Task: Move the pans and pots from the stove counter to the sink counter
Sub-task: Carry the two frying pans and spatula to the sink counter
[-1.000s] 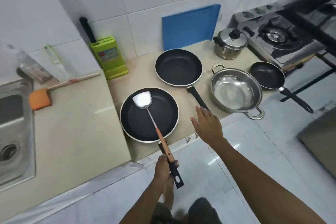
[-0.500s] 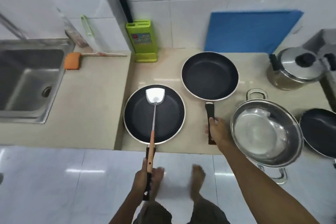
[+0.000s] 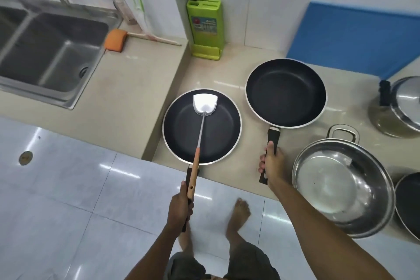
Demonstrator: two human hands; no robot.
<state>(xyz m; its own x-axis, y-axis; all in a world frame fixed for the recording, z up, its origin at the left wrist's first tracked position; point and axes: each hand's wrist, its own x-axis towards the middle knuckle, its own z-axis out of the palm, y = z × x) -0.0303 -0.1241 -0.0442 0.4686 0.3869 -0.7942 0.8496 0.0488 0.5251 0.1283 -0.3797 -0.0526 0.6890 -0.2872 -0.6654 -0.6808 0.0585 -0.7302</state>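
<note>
A black frying pan point(image 3: 218, 134) sits at the front of the lower counter with a steel spatula point(image 3: 205, 102) lying in it. My left hand point(image 3: 180, 209) is closed around that pan's black handle and the spatula's wooden handle together. A second black frying pan point(image 3: 286, 92) lies behind and to the right; my right hand point(image 3: 271, 163) grips its black handle. To the right stand a wide steel pot point(image 3: 343, 186), a lidded steel pot point(image 3: 400, 107) and part of a small black pan point(image 3: 409, 204).
The raised sink counter point(image 3: 118, 98) lies to the left with a steel sink point(image 3: 47, 50) set in it. An orange-headed brush point(image 3: 116, 40) rests near the wall. A green knife block point(image 3: 205, 29) and a blue cutting board point(image 3: 354, 36) stand against the tiles.
My right hand went from hovering near the second pan's handle to closing around it. The view swung left, bringing the sink into sight. My left hand kept its hold.
</note>
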